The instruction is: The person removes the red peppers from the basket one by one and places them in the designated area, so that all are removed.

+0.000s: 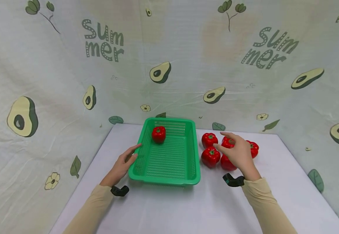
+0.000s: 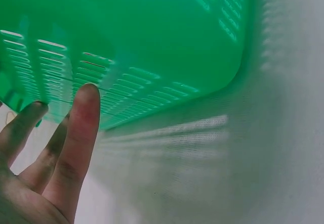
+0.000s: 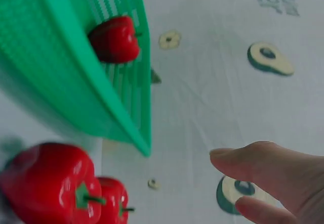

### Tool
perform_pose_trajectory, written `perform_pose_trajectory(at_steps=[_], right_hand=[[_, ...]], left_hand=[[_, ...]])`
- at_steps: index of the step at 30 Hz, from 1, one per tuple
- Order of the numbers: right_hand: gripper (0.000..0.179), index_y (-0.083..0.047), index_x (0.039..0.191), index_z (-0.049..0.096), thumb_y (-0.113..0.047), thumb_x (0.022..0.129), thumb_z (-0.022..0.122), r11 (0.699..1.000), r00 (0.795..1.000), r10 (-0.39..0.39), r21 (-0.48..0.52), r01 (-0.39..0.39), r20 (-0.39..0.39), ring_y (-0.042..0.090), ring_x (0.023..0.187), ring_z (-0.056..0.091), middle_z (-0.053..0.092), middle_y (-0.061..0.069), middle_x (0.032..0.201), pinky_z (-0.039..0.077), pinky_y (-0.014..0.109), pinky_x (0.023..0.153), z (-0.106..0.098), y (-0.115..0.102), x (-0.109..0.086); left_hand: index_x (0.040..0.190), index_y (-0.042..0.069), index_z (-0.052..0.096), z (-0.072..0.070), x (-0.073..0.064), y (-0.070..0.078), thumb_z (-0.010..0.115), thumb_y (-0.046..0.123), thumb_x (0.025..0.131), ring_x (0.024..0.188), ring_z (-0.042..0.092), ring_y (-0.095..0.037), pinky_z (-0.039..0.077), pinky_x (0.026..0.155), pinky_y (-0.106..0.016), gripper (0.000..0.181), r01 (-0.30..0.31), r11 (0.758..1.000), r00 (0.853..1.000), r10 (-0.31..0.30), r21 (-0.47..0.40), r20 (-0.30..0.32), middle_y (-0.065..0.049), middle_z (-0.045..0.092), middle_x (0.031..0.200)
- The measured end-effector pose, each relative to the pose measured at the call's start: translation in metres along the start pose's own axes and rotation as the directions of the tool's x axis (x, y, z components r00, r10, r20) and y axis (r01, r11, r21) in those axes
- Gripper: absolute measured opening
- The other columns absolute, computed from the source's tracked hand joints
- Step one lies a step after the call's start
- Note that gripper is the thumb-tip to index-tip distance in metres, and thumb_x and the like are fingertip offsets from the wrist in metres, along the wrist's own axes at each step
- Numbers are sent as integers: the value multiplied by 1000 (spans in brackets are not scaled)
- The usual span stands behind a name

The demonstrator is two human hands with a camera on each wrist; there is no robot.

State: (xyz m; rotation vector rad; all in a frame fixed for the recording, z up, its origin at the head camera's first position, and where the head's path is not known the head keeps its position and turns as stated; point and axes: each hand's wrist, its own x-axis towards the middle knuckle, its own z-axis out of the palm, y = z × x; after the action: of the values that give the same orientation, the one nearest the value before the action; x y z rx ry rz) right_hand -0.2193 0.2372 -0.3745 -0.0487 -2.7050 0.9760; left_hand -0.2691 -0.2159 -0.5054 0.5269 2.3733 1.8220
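Note:
A green plastic basket (image 1: pixel 169 159) with slotted walls sits mid-table, and one red bell pepper (image 1: pixel 158 134) lies inside near its far left corner. At the basket's left side is my left hand (image 1: pixel 121 165), its fingers extended against or close beside the wall (image 2: pixel 126 47); contact is hard to confirm. My right hand (image 1: pixel 241 156) hovers over several red bell peppers (image 1: pixel 210 157) to the right of the basket, partly covering some. Its thumb and forefinger (image 3: pixel 243 161) are spread apart, with nothing between them.
A white cloth covers the table (image 1: pixel 169 211). Behind and at both sides hangs a pale curtain (image 1: pixel 181 48) printed with avocados, leaves and lettering. The basket's right wall (image 1: pixel 196 152) stands close to the nearest peppers. Each wrist wears a black camera band (image 1: pixel 119 191).

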Motion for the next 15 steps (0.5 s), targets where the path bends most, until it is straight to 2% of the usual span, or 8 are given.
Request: perform_pose_trajectory(at_steps=[6,9,15], right_hand=[[62,-17,139,59,-44,87,76,998,999,-32,51,32,4,40,115,55,58,16,135,56,53,80,19,-16,1],[64,-19,140,58,-45,85,78,993,998,-48,111,42,52,39,113,57,59,13,134,58,49,76,26,-22,4],[71,-19,144,53,-43,83,80,966,983,-127,240,92,134,38,118,55,57,16,135,57,49,80,44,-38,16]], left_hand=[[153,35,39,-3,-1,-2,47,37,107,145,29,-32,29,110,-61,47,-6,1000,1000,6,10,7,2,27,161],[153,34,38,-3,-1,-1,47,34,107,145,29,-33,28,110,-61,46,3,1000,1000,-3,10,-2,1,26,161],[154,26,38,-2,-2,8,46,28,108,143,31,-36,29,110,-62,47,27,1000,1000,-27,3,-4,-3,26,161]])
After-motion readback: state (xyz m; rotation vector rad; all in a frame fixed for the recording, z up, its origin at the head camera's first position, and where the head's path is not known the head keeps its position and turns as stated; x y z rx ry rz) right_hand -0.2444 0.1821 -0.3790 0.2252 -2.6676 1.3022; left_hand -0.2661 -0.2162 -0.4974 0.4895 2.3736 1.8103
